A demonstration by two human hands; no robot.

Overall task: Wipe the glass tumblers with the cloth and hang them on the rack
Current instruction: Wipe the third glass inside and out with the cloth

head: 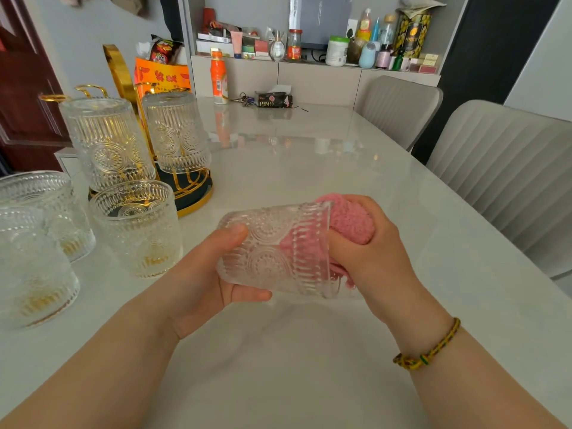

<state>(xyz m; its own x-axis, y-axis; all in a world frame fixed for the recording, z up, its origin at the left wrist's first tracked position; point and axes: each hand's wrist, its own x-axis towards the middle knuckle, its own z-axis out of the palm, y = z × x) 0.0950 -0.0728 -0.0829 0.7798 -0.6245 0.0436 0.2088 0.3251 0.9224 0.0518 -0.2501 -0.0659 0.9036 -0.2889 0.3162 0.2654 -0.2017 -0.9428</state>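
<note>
The left hand point(198, 274) grips the tumbler point(275, 249) sideways above the bench point(309, 168); the right hand point(368, 252) grips the cloth point(349, 221) in its mouth — best to turn the glass steadily, reaching the base.

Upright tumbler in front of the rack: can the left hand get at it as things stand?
Probably not yet. The left hand grips the tumbler being wiped, with the cloth pushed in by the right hand. Nothing stands between it and the upright tumbler, though.
</note>
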